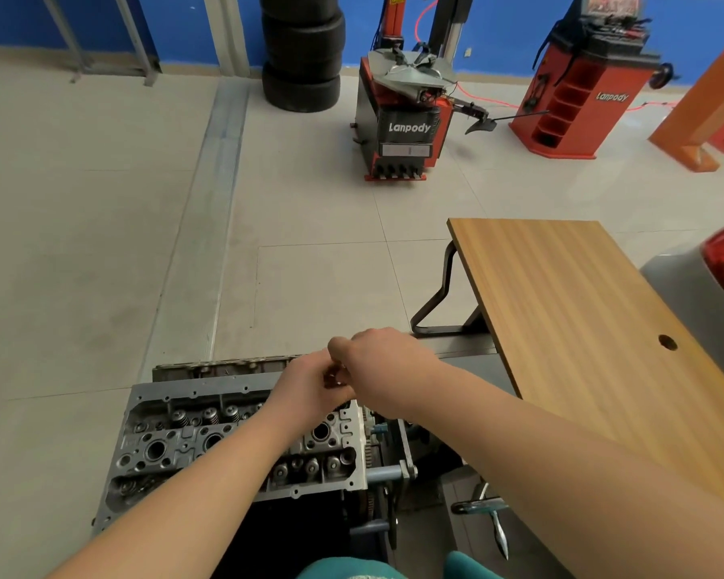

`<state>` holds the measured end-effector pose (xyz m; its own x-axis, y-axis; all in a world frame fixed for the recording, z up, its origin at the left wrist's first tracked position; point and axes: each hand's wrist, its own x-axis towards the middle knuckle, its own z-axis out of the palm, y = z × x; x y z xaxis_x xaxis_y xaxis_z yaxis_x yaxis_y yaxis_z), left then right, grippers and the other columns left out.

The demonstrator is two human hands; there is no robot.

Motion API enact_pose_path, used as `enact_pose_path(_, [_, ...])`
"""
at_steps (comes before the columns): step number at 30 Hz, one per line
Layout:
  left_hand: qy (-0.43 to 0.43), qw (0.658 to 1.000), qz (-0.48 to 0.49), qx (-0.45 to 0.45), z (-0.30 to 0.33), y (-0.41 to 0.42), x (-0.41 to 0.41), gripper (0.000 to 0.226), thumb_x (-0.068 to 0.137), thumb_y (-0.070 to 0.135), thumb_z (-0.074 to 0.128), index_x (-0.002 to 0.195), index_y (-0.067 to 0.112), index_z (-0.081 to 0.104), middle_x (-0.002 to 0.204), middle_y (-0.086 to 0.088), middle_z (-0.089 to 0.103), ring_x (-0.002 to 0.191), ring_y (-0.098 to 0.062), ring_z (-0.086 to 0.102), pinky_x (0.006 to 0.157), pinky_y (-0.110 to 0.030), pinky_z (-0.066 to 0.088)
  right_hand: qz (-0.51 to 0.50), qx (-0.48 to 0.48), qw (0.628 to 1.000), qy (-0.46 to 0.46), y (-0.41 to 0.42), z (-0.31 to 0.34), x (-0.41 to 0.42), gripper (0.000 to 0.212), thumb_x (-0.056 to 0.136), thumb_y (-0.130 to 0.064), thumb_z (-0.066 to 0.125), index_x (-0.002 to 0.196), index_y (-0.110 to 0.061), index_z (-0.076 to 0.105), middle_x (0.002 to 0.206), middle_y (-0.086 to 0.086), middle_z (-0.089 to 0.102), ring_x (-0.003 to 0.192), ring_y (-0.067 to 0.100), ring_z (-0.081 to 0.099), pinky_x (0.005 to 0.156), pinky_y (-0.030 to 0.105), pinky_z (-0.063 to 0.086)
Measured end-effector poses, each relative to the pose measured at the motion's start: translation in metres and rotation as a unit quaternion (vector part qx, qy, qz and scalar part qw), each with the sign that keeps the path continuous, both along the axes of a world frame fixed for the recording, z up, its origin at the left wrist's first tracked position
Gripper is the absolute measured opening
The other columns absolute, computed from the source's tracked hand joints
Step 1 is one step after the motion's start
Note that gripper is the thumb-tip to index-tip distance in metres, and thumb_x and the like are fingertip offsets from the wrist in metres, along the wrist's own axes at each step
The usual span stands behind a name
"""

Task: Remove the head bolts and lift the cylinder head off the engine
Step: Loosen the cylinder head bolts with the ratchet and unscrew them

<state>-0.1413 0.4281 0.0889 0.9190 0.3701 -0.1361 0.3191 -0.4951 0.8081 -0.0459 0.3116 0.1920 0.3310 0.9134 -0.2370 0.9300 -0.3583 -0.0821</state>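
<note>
Standing on floor: red-and-black tyre-changing machine (398,119), stack of black tyres (302,52) to its left.
Desk: bare wood-grain rectangular tabletop (594,328), right of the engine.
Cylinder head: grey cast-metal cylinder head (176,445) with valve springs showing, seated on the engine, below both forearms.
Left hand (306,390): fingers curled, meeting the right over the head's far right corner.
Right hand (377,361): fingers curled; a small dark object shows between the hands, which hand holds it cannot be told.
</note>
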Motion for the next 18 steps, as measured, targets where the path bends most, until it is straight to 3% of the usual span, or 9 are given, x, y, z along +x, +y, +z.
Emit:
enact_pose_path(2, [0.047,0.998,-0.029,-0.027,-0.005,0.001,-0.003,0.014,0.094,0.031,0.068,0.092,0.044,0.064,0.086,0.030,0.068,0.082,0.013,0.063,0.072,-0.013,0.045,0.048,0.001,0.999,0.024,-0.005,0.004,0.005,0.031,0.091,-0.002,0.060,0.117,-0.019,0.058,0.093,0.002,0.048,0.078,0.024,0.048,0.050,0.028,0.023])
enact_pose_path(4, [0.060,0.997,-0.037,-0.013,-0.010,0.004,-0.004,0.020,0.098,0.029,0.067,0.083,0.041,0.066,0.076,0.027,0.067,0.070,0.009,0.062,0.064,-0.012,0.043,0.063,0.012,0.996,0.068,-0.009,0.008,0.007,0.035,0.088,0.000,0.059,0.116,-0.020,0.064,0.102,0.002,0.050,0.088,0.025,0.052,0.055,0.024,0.026])
enact_pose_path(7, [0.034,0.999,-0.011,-0.005,-0.008,0.005,-0.004,0.023,0.088,0.027,0.069,0.069,0.040,0.065,0.062,0.016,0.062,0.055,0.001,0.051,0.054,-0.015,0.038,0.027,0.050,0.996,0.070,-0.009,0.009,0.002,0.028,0.099,-0.032,0.058,0.126,-0.025,0.063,0.115,0.002,0.056,0.100,0.026,0.058,0.069,0.031,0.041])
enact_pose_path(9, [0.011,0.999,0.008,-0.030,-0.003,0.006,-0.003,0.010,0.080,0.033,0.075,0.074,0.039,0.069,0.067,0.015,0.068,0.061,0.003,0.057,0.059,-0.012,0.042,-0.044,0.026,0.999,0.017,-0.004,0.008,0.000,0.036,0.103,-0.050,0.050,0.118,-0.019,0.059,0.096,0.004,0.057,0.088,0.029,0.059,0.061,0.033,0.039])
enact_pose_path(12, [0.007,0.999,-0.003,-0.034,0.000,0.005,-0.002,0.021,0.080,0.028,0.081,0.083,0.046,0.071,0.082,0.023,0.074,0.081,0.004,0.067,0.069,-0.011,0.047,-0.055,-0.005,0.998,-0.023,0.000,0.006,-0.003,0.019,0.104,-0.031,0.052,0.098,-0.014,0.048,0.074,0.002,0.045,0.073,0.030,0.053,0.048,0.031,0.026])
enact_pose_path(14, [0.008,0.999,-0.022,-0.043,0.002,0.006,-0.001,0.011,0.081,0.034,0.076,0.090,0.037,0.071,0.091,0.018,0.074,0.089,0.001,0.068,0.077,-0.018,0.053,-0.014,-0.017,1.000,-0.008,-0.001,0.007,-0.001,0.011,0.097,-0.013,0.058,0.107,-0.013,0.052,0.082,0.003,0.048,0.075,0.028,0.050,0.051,0.032,0.029])
enact_pose_path(15, [0.014,0.998,-0.034,-0.058,0.002,0.007,-0.001,0.010,0.084,0.035,0.073,0.094,0.034,0.071,0.096,0.014,0.075,0.093,0.000,0.068,0.081,-0.019,0.055,0.010,-0.015,1.000,0.007,-0.003,0.008,0.002,0.021,0.093,-0.007,0.059,0.114,-0.013,0.055,0.089,0.004,0.050,0.077,0.026,0.049,0.056,0.033,0.033])
enact_pose_path(18, [0.045,0.998,-0.044,-0.018,0.000,0.008,-0.001,0.008,0.095,0.028,0.069,0.089,0.024,0.071,0.085,0.006,0.074,0.080,-0.008,0.068,0.075,-0.032,0.056,0.045,0.001,0.997,0.064,-0.006,0.012,0.005,0.035,0.088,-0.004,0.059,0.120,-0.019,0.061,0.106,0.004,0.053,0.086,0.025,0.050,0.066,0.035,0.039])
